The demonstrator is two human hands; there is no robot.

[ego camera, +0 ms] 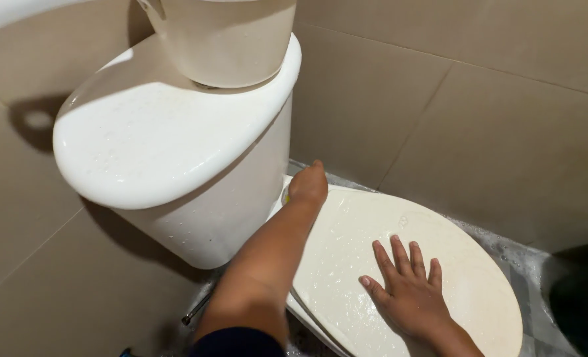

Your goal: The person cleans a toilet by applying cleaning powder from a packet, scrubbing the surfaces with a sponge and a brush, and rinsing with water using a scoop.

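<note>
Pressing flat, fingers spread, right hand [410, 291] on wet cream oval plastic toilet lid [453, 264]; left hand [308, 184] clenched w/ something yellow by white ceramic cistern [175, 152].

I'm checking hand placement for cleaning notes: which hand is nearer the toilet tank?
Left. The left hand reaches to the back of the closed lid, right beside the toilet tank. The right hand lies flat on the lid, farther forward.
</note>
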